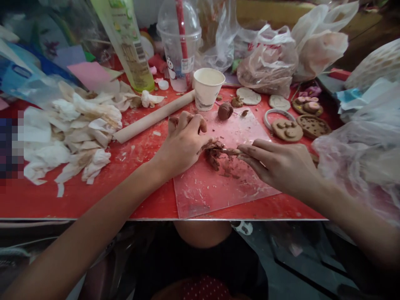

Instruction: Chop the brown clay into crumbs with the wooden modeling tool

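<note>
Over a clear plastic sheet (200,196), my left hand (186,139) has its fingers curled, the thumb and index tip pinching the edge of a ragged lump of dark brown clay (213,160). My right hand (278,164) comes in from the right, its fingers closed round a thin clay-smeared tool (230,151) whose tip touches the lump. What kind of tool it is I cannot make out. Brown smears and crumbs lie on the sheet below. Behind the hands sits a round ball of brown clay (225,111), near a white paper cup (208,88).
A pale rolling pin (156,116) lies left of the cup. Crumpled tissues (78,129) cover the left side. Round clay discs (286,129), a ring (268,121) and plastic bags (368,146) crowd the right. A green bottle (128,46) and lidded plastic cup (179,46) stand behind.
</note>
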Available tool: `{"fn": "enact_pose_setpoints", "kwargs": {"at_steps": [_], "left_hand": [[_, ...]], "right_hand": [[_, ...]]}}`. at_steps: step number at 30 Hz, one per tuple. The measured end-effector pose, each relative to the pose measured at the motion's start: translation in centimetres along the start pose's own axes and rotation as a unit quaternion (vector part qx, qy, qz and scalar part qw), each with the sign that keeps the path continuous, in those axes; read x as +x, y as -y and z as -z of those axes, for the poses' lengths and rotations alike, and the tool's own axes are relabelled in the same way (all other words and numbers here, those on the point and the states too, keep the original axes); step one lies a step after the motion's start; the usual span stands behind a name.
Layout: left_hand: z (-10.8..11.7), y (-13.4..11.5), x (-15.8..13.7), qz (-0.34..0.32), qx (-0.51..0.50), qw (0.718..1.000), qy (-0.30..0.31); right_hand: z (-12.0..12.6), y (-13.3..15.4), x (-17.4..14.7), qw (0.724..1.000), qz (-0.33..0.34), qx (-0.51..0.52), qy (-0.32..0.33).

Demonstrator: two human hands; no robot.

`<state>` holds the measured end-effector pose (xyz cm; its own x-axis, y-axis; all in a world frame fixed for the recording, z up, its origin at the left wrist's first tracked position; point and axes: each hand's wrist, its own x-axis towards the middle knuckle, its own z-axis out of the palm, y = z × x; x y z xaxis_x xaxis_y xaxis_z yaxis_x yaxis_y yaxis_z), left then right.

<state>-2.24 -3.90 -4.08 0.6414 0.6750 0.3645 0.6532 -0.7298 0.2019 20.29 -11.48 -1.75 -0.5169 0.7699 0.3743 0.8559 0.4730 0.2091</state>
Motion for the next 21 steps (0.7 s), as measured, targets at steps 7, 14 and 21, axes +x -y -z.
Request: {"fn": "enact_pose_setpoints", "kwargs": {"at_steps": [7, 14, 21], "left_hand": [[0.2, -0.1, 0.0, 0.007, -0.003, 1.000, 0.008], [0.2, 0.0, -0.1, -0.005, 0.018, 1.000, 0.000], [0.1, 0.0, -0.1, -0.007, 0.024, 1.000, -0.001]], "right_hand": [[-0.5, 0.4, -0.5, 0.999, 0.043, -0.029, 0.006], [-0.6, 0.1, -0.7, 0.999, -0.043, 0.025, -0.009], [-0.4, 0.7, -0.4, 0.996, 0.039, -0.079, -0.001]]}}
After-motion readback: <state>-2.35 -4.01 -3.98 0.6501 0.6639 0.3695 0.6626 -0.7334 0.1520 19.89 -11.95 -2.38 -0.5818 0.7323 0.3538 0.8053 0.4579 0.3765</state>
